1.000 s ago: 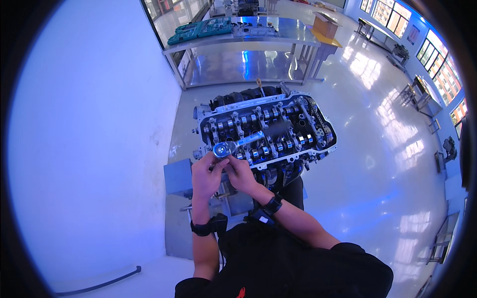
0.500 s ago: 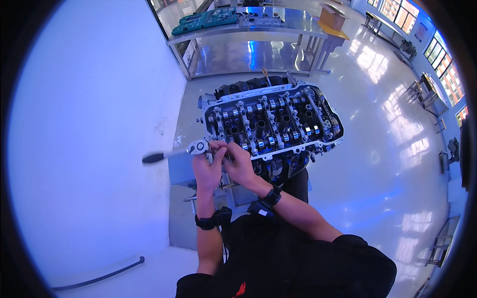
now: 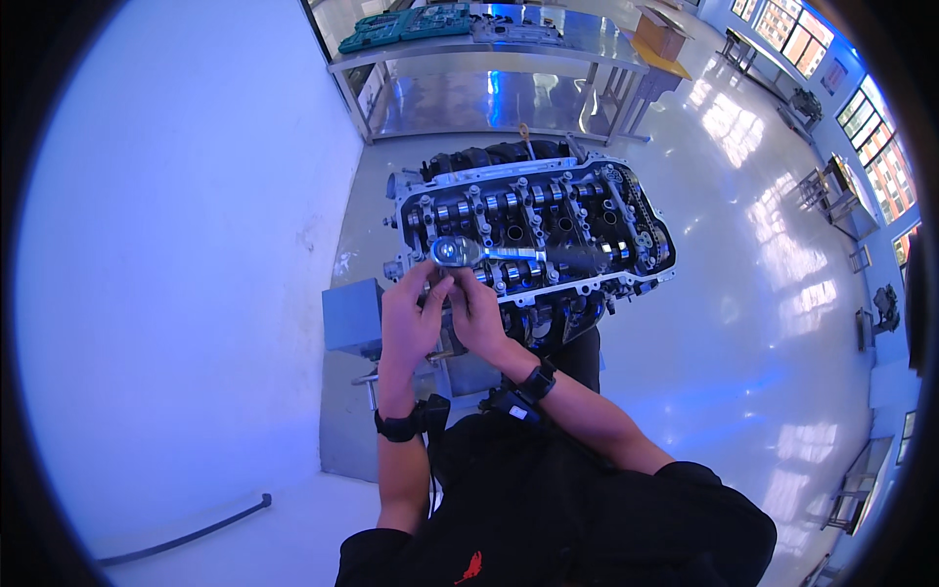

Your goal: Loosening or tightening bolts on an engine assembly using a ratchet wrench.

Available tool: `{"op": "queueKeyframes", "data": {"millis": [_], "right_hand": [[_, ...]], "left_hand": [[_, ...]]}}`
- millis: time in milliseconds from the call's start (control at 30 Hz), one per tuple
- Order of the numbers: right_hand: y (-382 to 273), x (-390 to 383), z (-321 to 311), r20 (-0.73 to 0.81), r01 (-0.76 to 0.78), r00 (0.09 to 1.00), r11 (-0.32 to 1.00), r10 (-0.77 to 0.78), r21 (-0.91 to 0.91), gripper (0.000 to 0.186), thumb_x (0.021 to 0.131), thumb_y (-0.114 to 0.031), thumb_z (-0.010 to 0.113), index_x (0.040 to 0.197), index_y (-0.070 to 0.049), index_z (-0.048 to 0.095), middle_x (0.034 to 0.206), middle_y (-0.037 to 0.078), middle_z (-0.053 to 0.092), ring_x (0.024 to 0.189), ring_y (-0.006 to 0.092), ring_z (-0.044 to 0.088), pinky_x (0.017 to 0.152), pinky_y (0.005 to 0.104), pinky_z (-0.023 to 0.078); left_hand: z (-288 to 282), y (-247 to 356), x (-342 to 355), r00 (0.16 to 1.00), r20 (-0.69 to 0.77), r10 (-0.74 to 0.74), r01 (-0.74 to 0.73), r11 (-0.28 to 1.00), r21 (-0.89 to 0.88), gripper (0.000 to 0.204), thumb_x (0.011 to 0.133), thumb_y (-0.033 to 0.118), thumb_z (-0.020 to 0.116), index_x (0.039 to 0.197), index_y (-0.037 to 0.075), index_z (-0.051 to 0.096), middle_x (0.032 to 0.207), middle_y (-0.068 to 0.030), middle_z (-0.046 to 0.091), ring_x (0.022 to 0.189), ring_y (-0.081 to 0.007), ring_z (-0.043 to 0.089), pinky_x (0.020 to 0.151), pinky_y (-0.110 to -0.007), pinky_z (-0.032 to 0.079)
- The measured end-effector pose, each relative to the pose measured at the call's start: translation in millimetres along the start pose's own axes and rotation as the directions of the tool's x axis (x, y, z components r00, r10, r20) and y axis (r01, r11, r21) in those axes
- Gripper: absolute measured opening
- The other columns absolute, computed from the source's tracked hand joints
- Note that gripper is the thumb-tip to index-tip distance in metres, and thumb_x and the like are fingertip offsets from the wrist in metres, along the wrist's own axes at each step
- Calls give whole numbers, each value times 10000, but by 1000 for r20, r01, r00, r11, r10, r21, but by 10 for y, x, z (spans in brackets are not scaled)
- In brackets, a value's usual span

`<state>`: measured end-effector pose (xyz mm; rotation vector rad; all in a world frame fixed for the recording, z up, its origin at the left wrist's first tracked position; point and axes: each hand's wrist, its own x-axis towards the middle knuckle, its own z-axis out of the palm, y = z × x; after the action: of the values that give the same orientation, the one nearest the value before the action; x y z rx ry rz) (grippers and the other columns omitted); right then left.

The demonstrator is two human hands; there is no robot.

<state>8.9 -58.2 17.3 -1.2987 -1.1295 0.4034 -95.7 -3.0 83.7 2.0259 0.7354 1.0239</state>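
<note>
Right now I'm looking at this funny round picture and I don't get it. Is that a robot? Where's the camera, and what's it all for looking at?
There's no robot here, just a person's two bare hands. The camera sits on the person's head and looks down, and its very wide lens makes straight edges bend.

The left hand seems to hold a shiny ratchet wrench near its round head. The right hand is close beside it, but its fingers hide what they grip. The wrench's handle points to the person's right, over an engine whose metal insides are showing.

Farther away is a metal bench. On it lie an open teal case and some metal parts.
</note>
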Motion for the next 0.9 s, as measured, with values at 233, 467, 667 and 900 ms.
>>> {"op": "queueKeyframes", "data": {"millis": [233,467,667,900], "right_hand": [[-167,93,73,29,210,978,972,-208,-107,282,870,49,536,1148,7,553,1177,213,554,993,388,614,774,383,524],[-145,35,69,41,-5,999,999,3,35,323,836,29,601,1147,5,520,996,221,645,868,375,670,713,383,526],[-72,-5,91,-72,114,992,989,-107,93,208,835,62,571,1034,4,581,935,186,634,845,346,660,727,351,513],[14,-38,77,-63,-43,997,994,50,104,211,870,79,521,1066,18,572,938,152,633,815,272,648,744,342,516]], "left_hand": [[-32,-245,48,987,-145,-66,44,988,-150,181,803,67,724,926,-17,622,834,-135,682,761,-200,646,705,-317,484],[33,-140,-109,975,-191,-117,93,987,-130,243,791,91,767,971,10,625,845,-69,660,796,-162,606,754,-317,473],[130,-65,-140,996,-71,59,-68,988,-135,201,876,93,664,1051,7,619,1038,-121,634,920,-214,611,811,-344,475],[68,-116,-20,997,2,80,-80,994,-76,221,909,134,605,1073,-13,588,928,-181,641,850,-331,643,747,-373,481]]}}
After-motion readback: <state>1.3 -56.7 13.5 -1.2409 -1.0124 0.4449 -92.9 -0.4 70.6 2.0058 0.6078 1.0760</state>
